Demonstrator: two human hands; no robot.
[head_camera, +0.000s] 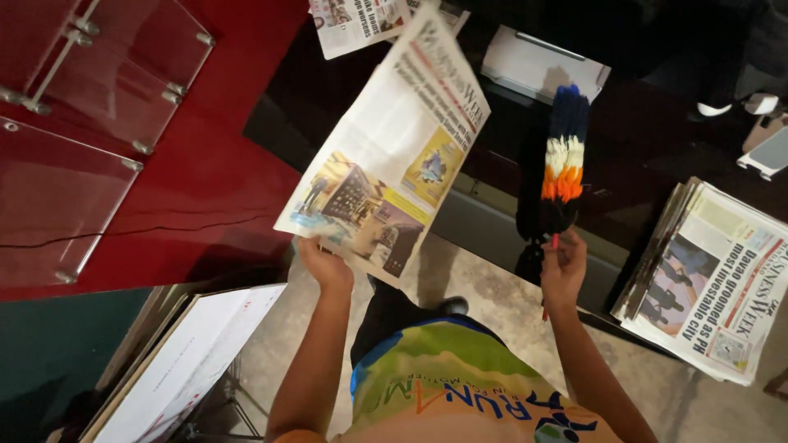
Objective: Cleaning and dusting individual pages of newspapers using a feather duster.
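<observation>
Currently left hand (pixel 327 264) grips a newspaper (pixel 390 156) at its lower left corner, fingers closed on the edge. Paper is held up in the air, opened flat, long axis running from that corner up and to the right, its title end pointing away from the person; front page with colour pictures faces the camera.

Right hand (pixel 563 269) holds a duster (pixel 563 164) by its thin red handle, fingers wrapped round it. Duster stands nearly upright, head pointing away, bands of blue, white, orange and black from tip down. It is just right of the newspaper, not touching it.

Around: dark tabletop (pixel 648 156) beyond both hands. Stack of newspapers (pixel 710 283) lies on its right end, overhanging the near edge. White box (pixel 542 66) behind the duster head. Another paper (pixel 357 23) at top, partly hidden by the held one. Red wall (pixel 222 164) with clear panels (pixel 107 74) at left. White boards (pixel 185 361) lean at lower left, concrete floor (pixel 484 287) underneath
</observation>
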